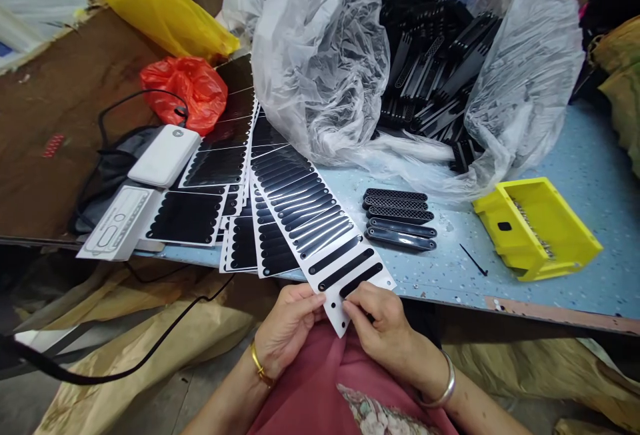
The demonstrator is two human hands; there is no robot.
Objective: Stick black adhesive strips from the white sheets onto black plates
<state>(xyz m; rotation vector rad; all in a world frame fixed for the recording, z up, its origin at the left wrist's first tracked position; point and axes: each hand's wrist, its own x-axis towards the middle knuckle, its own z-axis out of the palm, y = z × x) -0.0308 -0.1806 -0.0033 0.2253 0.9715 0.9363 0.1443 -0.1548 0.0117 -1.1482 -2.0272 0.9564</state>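
Note:
A long white backing sheet (320,235) carrying rows of black oblong stickers runs from the table down to my lap. My left hand (287,325) pinches the sheet's near left edge. My right hand (380,328) pinches at a black sticker on the sheet's near end, fingers pressed together. Several black perforated plastic strips (399,218) lie side by side on the blue table (575,175) just beyond my right hand.
A clear plastic bag (325,68) holds a pile of black strips (435,61). More sticker sheets (215,168) lie left. A yellow bin (535,228) sits right. White power bank (165,155), cable, red bag (187,88) and yellow bag (160,1) at left.

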